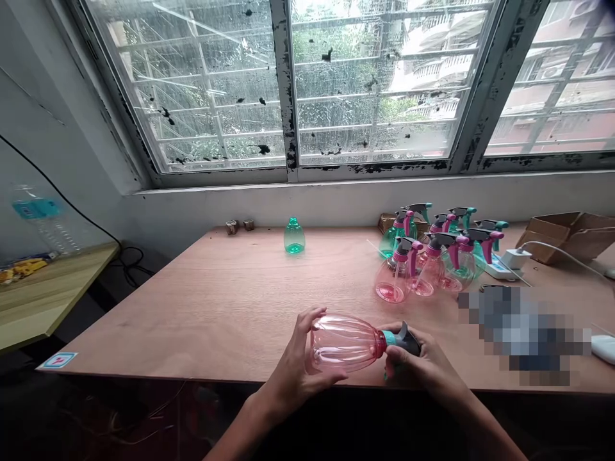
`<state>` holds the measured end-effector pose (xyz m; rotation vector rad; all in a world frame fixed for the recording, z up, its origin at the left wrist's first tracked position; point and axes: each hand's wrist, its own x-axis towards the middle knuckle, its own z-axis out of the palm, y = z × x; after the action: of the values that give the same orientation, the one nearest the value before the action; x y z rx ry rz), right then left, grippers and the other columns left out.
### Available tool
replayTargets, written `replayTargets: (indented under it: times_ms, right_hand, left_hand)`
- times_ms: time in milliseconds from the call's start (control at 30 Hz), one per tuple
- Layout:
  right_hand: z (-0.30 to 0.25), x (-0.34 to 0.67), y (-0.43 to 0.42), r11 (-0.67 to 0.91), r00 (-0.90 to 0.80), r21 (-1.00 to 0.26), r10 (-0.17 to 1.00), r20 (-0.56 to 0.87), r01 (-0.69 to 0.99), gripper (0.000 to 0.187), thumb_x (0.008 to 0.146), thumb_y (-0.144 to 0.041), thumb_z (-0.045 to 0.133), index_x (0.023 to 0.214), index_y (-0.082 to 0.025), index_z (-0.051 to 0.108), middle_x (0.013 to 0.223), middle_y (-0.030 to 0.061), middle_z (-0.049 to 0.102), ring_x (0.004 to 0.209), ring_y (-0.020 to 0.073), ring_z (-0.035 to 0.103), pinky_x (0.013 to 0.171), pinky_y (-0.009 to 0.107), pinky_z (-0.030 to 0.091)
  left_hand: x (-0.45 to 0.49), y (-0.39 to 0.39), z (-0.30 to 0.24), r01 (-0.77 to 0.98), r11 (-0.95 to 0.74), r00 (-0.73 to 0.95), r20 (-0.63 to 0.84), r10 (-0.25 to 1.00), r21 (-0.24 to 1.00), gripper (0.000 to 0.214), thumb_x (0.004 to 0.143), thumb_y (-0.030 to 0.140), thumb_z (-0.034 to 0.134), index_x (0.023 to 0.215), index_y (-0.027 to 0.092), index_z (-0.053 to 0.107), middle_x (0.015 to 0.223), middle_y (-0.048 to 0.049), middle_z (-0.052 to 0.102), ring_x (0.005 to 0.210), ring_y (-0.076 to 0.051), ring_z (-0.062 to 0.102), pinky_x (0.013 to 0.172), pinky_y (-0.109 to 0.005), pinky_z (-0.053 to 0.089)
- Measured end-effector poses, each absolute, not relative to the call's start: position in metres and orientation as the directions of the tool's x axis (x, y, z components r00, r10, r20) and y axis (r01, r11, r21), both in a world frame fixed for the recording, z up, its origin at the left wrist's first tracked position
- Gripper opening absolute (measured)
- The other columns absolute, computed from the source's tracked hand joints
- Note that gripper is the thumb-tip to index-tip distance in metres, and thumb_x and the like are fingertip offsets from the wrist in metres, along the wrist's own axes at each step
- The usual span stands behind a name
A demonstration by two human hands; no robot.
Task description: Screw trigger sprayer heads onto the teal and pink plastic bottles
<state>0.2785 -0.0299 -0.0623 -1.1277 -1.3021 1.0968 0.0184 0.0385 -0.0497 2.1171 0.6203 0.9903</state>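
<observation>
A clear pink spray bottle (343, 342) lies sideways in the air above the table's front edge. My left hand (300, 365) is closed round its base end, thumb below and fingers above. At the neck, my right hand (423, 365) grips the spray head (406, 338), which is dark grey with a teal collar. The collar sits against the bottle's neck; how tightly it is screwed on I cannot tell. Farther back stands a green bottle (294, 237) without a spray head. To the right is a cluster of pink and green spray bottles (391, 282) with heads on.
Behind the cluster are a power strip (504, 267) with a white plug and an open cardboard box (569, 234). A blurred patch (528, 333) covers something at right. Two small blocks (232, 226) sit at the back left. A window (288, 89) rises behind the wooden table (216, 307).
</observation>
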Motion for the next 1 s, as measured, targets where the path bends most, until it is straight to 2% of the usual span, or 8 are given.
replayTargets:
  times_ms: [67, 200, 367, 533, 700, 833, 900, 1000]
  right_hand:
    - [-0.065, 0.281, -0.028, 0.124, -0.02, -0.992, 0.992, 0.124, 0.018, 0.032, 0.088, -0.045, 0.069, 0.099, -0.015, 0.063, 0.057, 0.0023, 0.072, 0.055, 0.0201, 0.065, 0.06, 0.03, 0.049]
    - [-0.067, 0.282, -0.027, 0.113, -0.042, -0.993, 0.993, 0.114, -0.024, 0.031, 0.09, -0.046, 0.067, 0.086, -0.015, 0.067, 0.055, 0.0021, 0.069, 0.051, 0.0179, 0.062, 0.057, 0.028, 0.048]
    - [-0.065, 0.281, -0.03, 0.08, -0.04, -0.992, 0.996, 0.084, -0.093, 0.032, 0.089, -0.046, 0.068, 0.088, -0.015, 0.069, 0.056, 0.002, 0.068, 0.052, 0.0178, 0.061, 0.057, 0.028, 0.048]
    - [-0.065, 0.282, -0.033, 0.117, -0.015, -0.979, 0.993, 0.121, -0.166, 0.044, 0.082, -0.053, 0.074, 0.106, -0.017, 0.065, 0.068, 0.0026, 0.071, 0.056, 0.0202, 0.064, 0.059, 0.031, 0.051]
    - [-0.066, 0.28, -0.03, 0.205, -0.06, -0.943, 0.972, 0.228, -0.261, 0.068, 0.089, -0.076, 0.038, 0.124, -0.022, 0.06, 0.104, 0.0121, 0.073, 0.091, 0.0308, 0.069, 0.087, 0.045, 0.052]
    - [-0.067, 0.279, -0.027, 0.209, -0.029, -0.976, 0.977, 0.211, -0.057, 0.057, 0.094, -0.067, 0.042, 0.126, -0.024, 0.061, 0.115, 0.0119, 0.072, 0.115, 0.0338, 0.062, 0.11, 0.051, 0.035]
    - [-0.066, 0.279, -0.027, 0.193, -0.022, -0.981, 0.981, 0.194, -0.02, 0.054, 0.094, -0.066, 0.046, 0.125, -0.024, 0.061, 0.112, 0.0116, 0.074, 0.113, 0.0334, 0.064, 0.109, 0.051, 0.037]
    - [-0.06, 0.278, -0.028, 0.161, -0.027, -0.987, 0.987, 0.16, 0.015, 0.047, 0.092, -0.06, 0.055, 0.121, -0.024, 0.063, 0.106, 0.0102, 0.075, 0.107, 0.0314, 0.066, 0.101, 0.047, 0.046]
  left_hand:
    - [0.019, 0.038, -0.051, 0.117, -0.74, 0.597, 0.548, 0.586, 0.663, 0.089, 0.075, 0.037, 0.083, 0.145, 0.031, 0.029, 0.146, -0.0132, 0.037, 0.138, -0.033, 0.035, 0.116, -0.055, 0.032]
    - [0.018, 0.036, -0.052, 0.088, -0.865, 0.568, 0.689, 0.45, 0.493, 0.085, 0.077, 0.032, 0.082, 0.144, 0.032, 0.03, 0.144, -0.0145, 0.038, 0.133, -0.033, 0.043, 0.109, -0.053, 0.042]
    - [0.016, 0.03, -0.044, 0.13, -0.914, 0.639, 0.673, 0.373, 0.384, 0.083, 0.08, 0.031, 0.079, 0.144, 0.039, 0.025, 0.145, -0.0126, 0.037, 0.136, -0.033, 0.041, 0.11, -0.054, 0.042]
    - [0.017, 0.034, -0.04, 0.195, -0.88, 0.639, 0.625, 0.449, 0.433, 0.076, 0.08, 0.032, 0.079, 0.137, 0.034, 0.029, 0.145, -0.0139, 0.04, 0.139, -0.033, 0.039, 0.111, -0.055, 0.041]
    - [0.007, 0.056, -0.038, 0.365, -0.715, 0.517, 0.509, 0.688, 0.596, 0.077, 0.068, 0.04, 0.087, 0.125, 0.031, 0.036, 0.135, -0.0107, 0.05, 0.131, -0.033, 0.048, 0.11, -0.057, 0.041]
    - [-0.013, 0.077, -0.031, 0.336, -0.559, 0.44, 0.399, 0.805, 0.758, 0.094, 0.068, 0.037, 0.087, 0.138, 0.034, 0.024, 0.136, -0.0086, 0.048, 0.13, -0.03, 0.051, 0.112, -0.055, 0.041]
    - [-0.027, 0.086, -0.026, 0.283, -0.475, 0.408, 0.344, 0.846, 0.833, 0.096, 0.069, 0.036, 0.086, 0.141, 0.034, 0.023, 0.134, -0.0087, 0.05, 0.127, -0.029, 0.054, 0.108, -0.052, 0.046]
    - [-0.046, 0.097, -0.015, 0.35, -0.392, 0.378, 0.255, 0.89, 0.851, 0.084, 0.068, 0.038, 0.084, 0.138, 0.03, 0.037, 0.13, -0.0097, 0.053, 0.123, -0.03, 0.057, 0.104, -0.05, 0.049]
